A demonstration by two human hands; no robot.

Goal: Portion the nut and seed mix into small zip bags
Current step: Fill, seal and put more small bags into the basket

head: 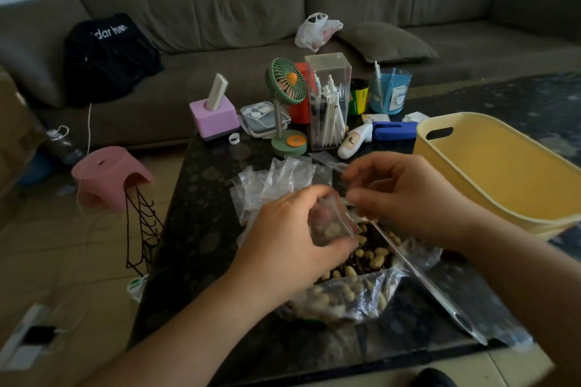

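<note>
The left hand point(292, 236) curled around a small clear zip bag point(330, 223) with a red seal strip, holding it just above the big bag; pale peanuts showed through its thin, crinkled plastic. The right hand point(408, 198) met it at the mouth, fingers bent and apparently pinching the bag's top edge, though blur made the exact grip hard to read. Directly beneath lay a large clear plastic bag point(355, 295) of the nut and seed mix point(374, 258), its glossy film slumped open on the dark speckled table point(201, 229), heaped with oval peanuts and darker seeds. A loose pile of empty zip bags point(276, 182), flat and translucent, sat just behind the hands. To the right stood a smooth yellow plastic basket point(490, 176) with a slot handle. Farther back were a green desk fan point(286, 94) on a round base and a clear rectangular pen box point(328, 104).
</note>
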